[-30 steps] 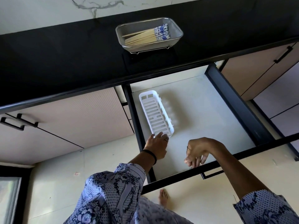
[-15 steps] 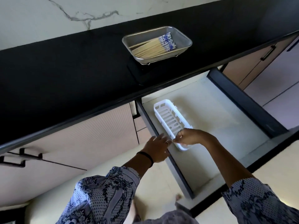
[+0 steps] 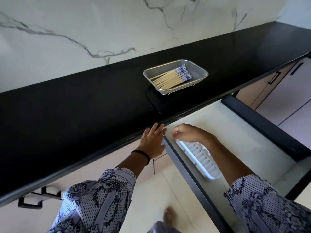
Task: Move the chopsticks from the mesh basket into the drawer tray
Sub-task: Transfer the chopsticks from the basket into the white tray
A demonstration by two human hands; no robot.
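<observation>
Nearest, the white tray [image 3: 199, 159] lies in the open drawer [image 3: 262, 137] under the right hand [image 3: 186, 134], whose fingers curl loosely and hold nothing, while the left hand [image 3: 154, 142] is spread flat and empty beside the drawer's edge. Farther, the chopsticks [image 3: 171, 77] lie all together in the mesh basket [image 3: 199, 71] on the black counter [image 3: 84, 105]. Grabbing the whole bundle in one hand could let some slip and fall to the floor.
</observation>
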